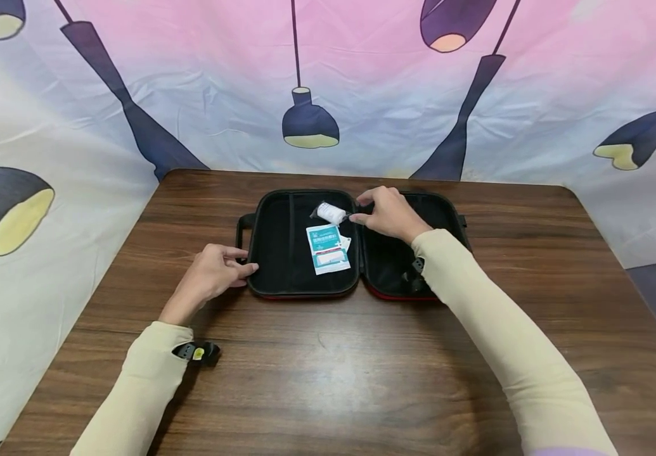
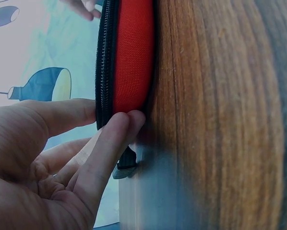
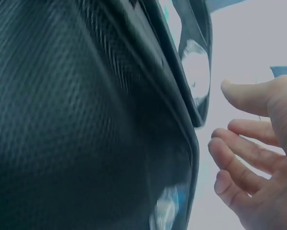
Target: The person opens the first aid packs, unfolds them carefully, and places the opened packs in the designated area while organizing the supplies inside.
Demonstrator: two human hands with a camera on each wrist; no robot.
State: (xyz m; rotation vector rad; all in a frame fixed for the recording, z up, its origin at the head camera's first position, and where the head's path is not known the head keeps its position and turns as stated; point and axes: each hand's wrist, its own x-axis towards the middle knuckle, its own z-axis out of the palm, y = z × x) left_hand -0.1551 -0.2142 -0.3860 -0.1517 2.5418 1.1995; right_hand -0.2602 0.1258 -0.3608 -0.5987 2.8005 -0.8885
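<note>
A zippered case (image 1: 271,244), black inside with red outer fabric, lies spread open on the table. In its left half are a white roll in clear wrap (image 1: 331,213) and a teal-and-white packet (image 1: 328,248), with a small white piece partly under the packet. My left hand (image 1: 212,277) pinches the front left corner of the case; in the left wrist view its fingertips lie against the red side (image 2: 134,57) and zipper. Above the hinge, my right hand (image 1: 387,212) is beside the white roll, its fingers loosely bent and holding nothing in the right wrist view.
A carry handle (image 1: 241,229) sticks out from the case's left side. Inside the right half, a small shiny clear-and-blue item (image 3: 166,208) shows in the right wrist view. The brown wooden table (image 1: 328,373) ends at a printed cloth backdrop (image 1: 236,120) behind the case.
</note>
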